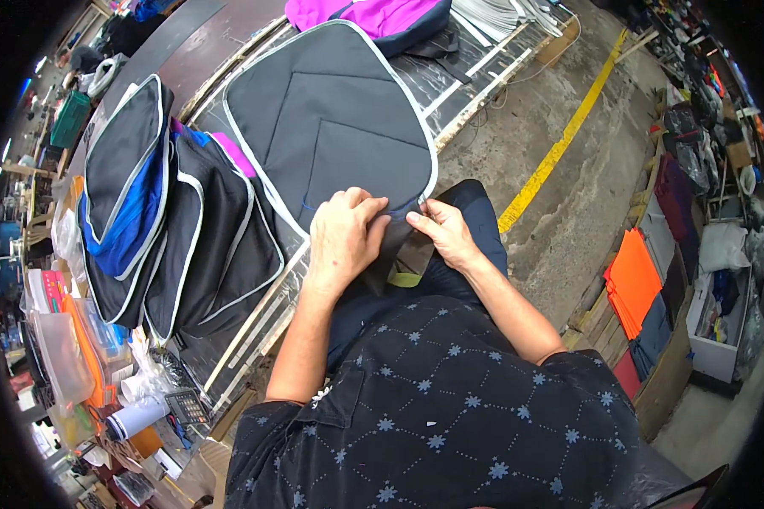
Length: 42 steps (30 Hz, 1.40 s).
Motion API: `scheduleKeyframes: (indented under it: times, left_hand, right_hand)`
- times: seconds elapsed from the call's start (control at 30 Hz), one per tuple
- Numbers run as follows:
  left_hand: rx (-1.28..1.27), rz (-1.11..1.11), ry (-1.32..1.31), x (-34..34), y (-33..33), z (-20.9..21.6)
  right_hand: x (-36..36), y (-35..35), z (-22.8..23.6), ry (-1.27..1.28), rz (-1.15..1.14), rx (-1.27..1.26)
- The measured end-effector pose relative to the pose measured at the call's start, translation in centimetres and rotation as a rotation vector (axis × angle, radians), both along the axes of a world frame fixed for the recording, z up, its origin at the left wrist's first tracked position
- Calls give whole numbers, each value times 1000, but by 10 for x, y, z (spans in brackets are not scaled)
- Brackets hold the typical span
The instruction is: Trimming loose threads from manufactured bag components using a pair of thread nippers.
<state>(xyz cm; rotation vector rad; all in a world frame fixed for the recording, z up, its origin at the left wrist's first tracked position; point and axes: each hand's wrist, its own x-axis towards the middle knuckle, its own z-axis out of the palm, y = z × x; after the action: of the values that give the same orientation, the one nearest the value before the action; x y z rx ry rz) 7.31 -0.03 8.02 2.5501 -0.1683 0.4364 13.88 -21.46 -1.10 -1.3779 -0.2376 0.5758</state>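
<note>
A person's two bare hands work at the near end of a black fabric panel (361,93) bound in pale grey, lying across the side edge of a work table (475,92) nearest the wearer. The right hand (446,233) is closed in a pinch, thumb against forefinger, on the panel's near right corner. The left hand (345,236) lies curled over the near border, its thumb and forefinger only slightly apart; whether their tips grip the cloth cannot be told.

The panel's long axis runs from the wearer's lap away over the tabletop, leaning a little left, with its rounded far end pointing across the table. Angled stitch lines cross its face. The hands hide part of the near border.

Black and blue bag pieces (127,191) with pale binding crowd the panel's left side, piled toward the table's left end. A magenta and navy bag (382,25) sits just beyond the far end, near white strips (488,19) at the table's far right corner. A calculator (187,406) lies lower left; folded orange cloth (632,282) rests well apart at right, past a yellow floor line (560,144).
</note>
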Motion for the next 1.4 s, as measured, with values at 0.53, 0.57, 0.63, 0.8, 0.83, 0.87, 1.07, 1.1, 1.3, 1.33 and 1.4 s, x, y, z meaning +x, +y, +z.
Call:
scheduleKeyframes:
  times: [0.53, 0.57, 0.63, 0.8, 0.83, 0.87, 1.07, 1.1, 1.3, 1.33, 1.4]
  left_hand:
    - [74, 85, -87, -9, -23, -16]
    - [74, 85, -86, -8, -25, -17]
    - [-76, 122, -59, -6, -27, -20]
    - [-558, 108, 139, -11, -29, -32]
    - [-712, 142, 248, -11, -31, -30]
    - [-714, 143, 250, -12, -30, -30]
    - [-8, 136, -110, -12, -25, -34]
    - [17, 122, -128, -12, -25, -35]
    - [-100, 185, -91, -10, -28, -39]
    - [-100, 185, -91, -11, -27, -42]
    - [-196, 186, -41, -11, -27, -44]
  right_hand:
    - [-12, -9, -1, -131, -99, -71]
    - [-13, -10, -3, -131, -99, -71]
    - [-12, -11, -7, -175, -103, -84]
    - [-14, -8, -13, -282, -174, -208]
    - [-15, -7, -17, -307, -258, -194]
    - [-15, -8, -15, -306, -257, -195]
    - [-16, -11, 2, -145, -142, -206]
    - [-17, -12, 2, -196, -154, -244]
    - [-21, -10, 4, -355, -202, -363]
    - [-22, -10, 3, -384, -217, -390]
    - [-20, -12, -4, -351, -199, -395]
